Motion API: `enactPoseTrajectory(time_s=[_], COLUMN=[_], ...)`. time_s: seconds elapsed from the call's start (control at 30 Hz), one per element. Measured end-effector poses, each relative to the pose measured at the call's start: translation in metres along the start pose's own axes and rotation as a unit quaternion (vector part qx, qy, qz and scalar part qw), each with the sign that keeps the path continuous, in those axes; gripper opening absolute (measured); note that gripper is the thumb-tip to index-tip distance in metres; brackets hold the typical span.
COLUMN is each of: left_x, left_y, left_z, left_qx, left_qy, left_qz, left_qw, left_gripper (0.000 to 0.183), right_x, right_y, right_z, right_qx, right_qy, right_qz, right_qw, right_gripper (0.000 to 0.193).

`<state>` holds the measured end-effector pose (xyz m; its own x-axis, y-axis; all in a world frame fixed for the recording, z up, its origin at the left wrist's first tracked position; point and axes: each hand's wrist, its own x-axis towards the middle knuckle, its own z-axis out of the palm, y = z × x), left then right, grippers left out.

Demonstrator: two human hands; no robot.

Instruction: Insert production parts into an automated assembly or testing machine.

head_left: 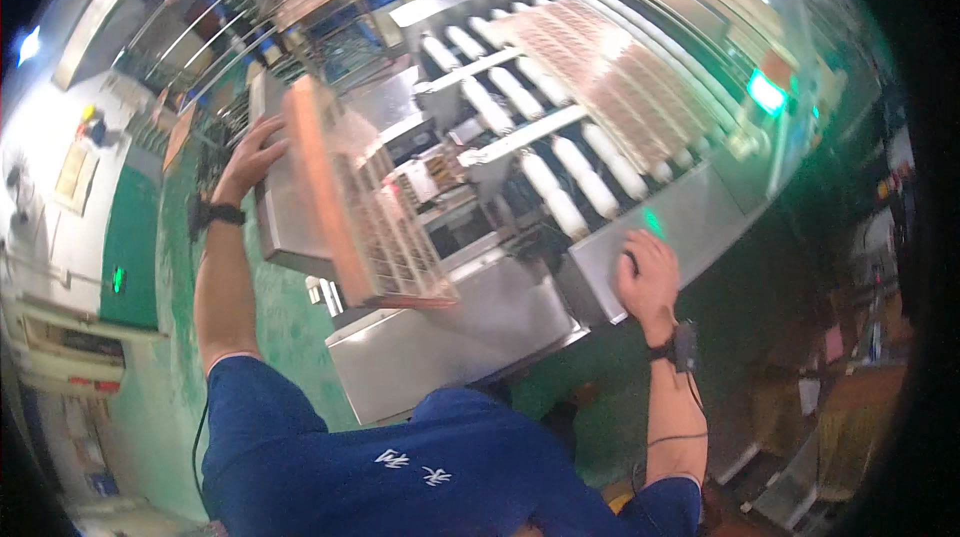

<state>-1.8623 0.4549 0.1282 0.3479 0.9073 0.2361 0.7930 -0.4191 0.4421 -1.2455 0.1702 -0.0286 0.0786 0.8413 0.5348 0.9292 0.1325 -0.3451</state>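
A stack of copper-coloured panels (318, 172) stands tilted on edge at the left, its edges blurred; a grid pattern shows on its right-hand panel. My left hand (256, 155) is at the upper left of the stack, against the grey metal plate behind it, with fingers spread. Whether it touches the panels I cannot tell. On the right, my right hand (650, 275) lies on the machine's metal side frame (690, 212), fingers stretched out. Beyond it, a large copper-patterned panel (625, 77) lies flat on white rollers (555, 192).
A bare metal ledge (450, 342) projects toward my body. A green lamp (767, 92) glows at the machine's right side. Metal racks (215, 32) stand at the far left above the green floor (285, 337). Cluttered shelves (860, 397) are at the lower right.
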Motion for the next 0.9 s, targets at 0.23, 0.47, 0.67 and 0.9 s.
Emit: enactPoseTrajectory(time_s=[0.23, 0.47, 0.67, 0.9], left_x=[0.019, 0.039, 0.055, 0.06], left_y=[-0.032, -0.056, -0.102, -0.064], left_z=[-0.004, 0.014, 0.008, 0.006], left_qx=[0.067, 0.207, 0.172, 0.097], left_qy=[0.043, 0.062, 0.047, 0.01], left_qz=[-0.014, 0.21, 0.264, 0.213], left_qw=[0.997, 0.953, 0.948, 0.972], left_gripper=[0.056, 0.036, 0.037, 0.042], right_x=[-0.014, -0.033, -0.039, -0.047], right_y=[-0.044, -0.053, -0.082, -0.089], right_z=[0.029, 0.029, 0.036, 0.024], right_qx=[-0.116, -0.15, -0.163, -0.171], right_qy=[-0.013, -0.02, -0.054, -0.024], right_qz=[0.073, 0.101, 0.143, 0.152], right_qw=[0.99, 0.983, 0.975, 0.973], right_gripper=[0.029, 0.036, 0.048, 0.049])
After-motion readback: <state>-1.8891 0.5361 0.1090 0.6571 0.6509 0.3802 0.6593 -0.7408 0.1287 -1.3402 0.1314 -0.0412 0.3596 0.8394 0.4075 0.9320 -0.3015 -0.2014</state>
